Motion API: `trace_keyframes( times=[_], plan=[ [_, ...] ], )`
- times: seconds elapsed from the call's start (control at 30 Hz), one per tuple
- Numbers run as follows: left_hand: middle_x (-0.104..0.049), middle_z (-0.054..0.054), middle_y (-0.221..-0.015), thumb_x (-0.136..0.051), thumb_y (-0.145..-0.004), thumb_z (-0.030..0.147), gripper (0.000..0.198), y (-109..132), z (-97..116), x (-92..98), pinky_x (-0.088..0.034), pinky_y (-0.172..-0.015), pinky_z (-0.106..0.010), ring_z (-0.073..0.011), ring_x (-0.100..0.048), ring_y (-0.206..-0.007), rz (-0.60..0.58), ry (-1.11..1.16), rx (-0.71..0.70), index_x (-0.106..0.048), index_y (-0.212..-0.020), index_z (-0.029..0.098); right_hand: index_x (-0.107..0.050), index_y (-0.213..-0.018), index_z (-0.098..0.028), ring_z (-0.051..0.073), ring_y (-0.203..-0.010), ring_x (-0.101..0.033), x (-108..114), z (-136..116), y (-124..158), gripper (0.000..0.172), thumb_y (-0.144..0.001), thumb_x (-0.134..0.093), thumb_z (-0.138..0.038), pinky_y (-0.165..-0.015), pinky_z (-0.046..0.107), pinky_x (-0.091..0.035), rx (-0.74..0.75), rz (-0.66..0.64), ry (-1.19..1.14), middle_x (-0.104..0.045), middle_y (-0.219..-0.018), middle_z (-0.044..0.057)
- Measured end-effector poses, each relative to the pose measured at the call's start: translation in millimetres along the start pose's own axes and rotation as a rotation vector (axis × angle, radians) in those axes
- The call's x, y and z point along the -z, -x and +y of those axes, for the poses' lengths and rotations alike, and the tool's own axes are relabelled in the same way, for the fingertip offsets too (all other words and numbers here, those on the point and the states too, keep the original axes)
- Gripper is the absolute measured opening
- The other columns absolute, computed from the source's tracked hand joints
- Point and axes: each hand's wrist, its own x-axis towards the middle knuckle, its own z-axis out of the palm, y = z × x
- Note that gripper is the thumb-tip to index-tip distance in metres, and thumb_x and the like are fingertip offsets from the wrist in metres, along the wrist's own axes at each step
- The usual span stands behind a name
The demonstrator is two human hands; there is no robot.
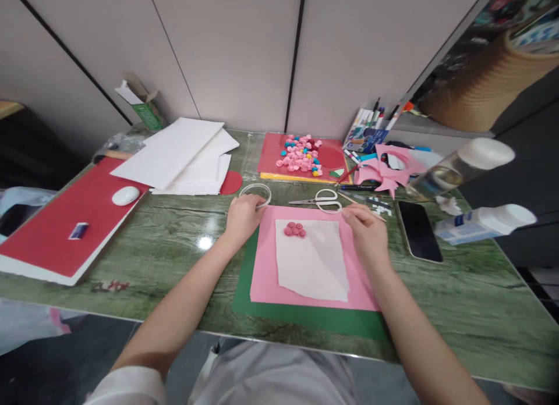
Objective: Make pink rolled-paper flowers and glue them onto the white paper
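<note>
My left hand is closed on the near side of a roll of clear tape, left of the pink sheet's top corner. My right hand is in a pinch over the right edge of the pink sheet; what its fingertips hold is too small to make out. Just beyond those fingertips lie white-handled scissors, blades pointing left. Between my hands a white piece of paper rests on the pink sheet, with several small pink rolled flowers near its top left. A green sheet lies underneath.
Pink, blue and yellow pieces are heaped on a red sheet at the back. To the right are pink scraps, a phone and two bottles. White sheets and a red board with a mouse lie left.
</note>
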Motion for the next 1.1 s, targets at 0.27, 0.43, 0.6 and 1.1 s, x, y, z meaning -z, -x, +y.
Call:
trace_keyframes(
  times=[0.27, 0.43, 0.6, 1.1],
  plan=[
    [-0.064, -0.007, -0.090, -0.056, -0.074, 0.022, 0.025, 2, 2, -3.3, -0.042, -0.078, -0.034, -0.0212, -0.057, -0.086, -0.098, -0.003, 0.004, -0.061, -0.098, 0.018, -0.065, -0.074, -0.021, 0.016, -0.083, -0.055, -9, -7, 14, 0.012, -0.072, -0.063, -0.032, -0.067, 0.029, -0.045, -0.068, -0.170, -0.009, -0.056, -0.089, 0.003],
    [-0.058, -0.009, -0.111, -0.065, -0.066, 0.029, 0.048, 6, 17, 9.0, -0.040, -0.088, -0.040, -0.0245, -0.051, -0.104, -0.152, 0.107, -0.054, -0.055, -0.112, 0.020, -0.065, -0.077, -0.022, 0.016, -0.082, -0.054, -17, -23, 24, 0.008, -0.074, -0.061, -0.027, -0.068, 0.030, -0.044, -0.002, -0.254, 0.105, -0.055, -0.087, 0.003],
    [-0.064, -0.006, -0.096, -0.061, -0.074, 0.028, 0.013, 21, 54, 16.1, -0.044, -0.084, -0.036, -0.0188, -0.057, -0.094, -0.099, 0.318, -0.184, -0.065, -0.084, 0.020, -0.066, -0.078, -0.023, 0.016, -0.081, -0.055, -23, -35, 34, 0.009, -0.075, -0.059, -0.028, -0.073, 0.033, -0.045, 0.087, -0.292, 0.226, -0.054, -0.085, 0.003],
    [-0.067, -0.003, -0.083, -0.058, -0.077, 0.028, 0.014, 34, 76, 14.1, -0.043, -0.080, -0.034, -0.0170, -0.058, -0.081, -0.172, 0.312, -0.207, -0.065, -0.087, 0.020, -0.064, -0.082, -0.024, 0.016, -0.083, -0.055, -29, -34, 43, 0.010, -0.076, -0.057, -0.020, -0.078, 0.034, -0.045, 0.159, -0.366, 0.295, -0.054, -0.086, 0.002]
  ],
)
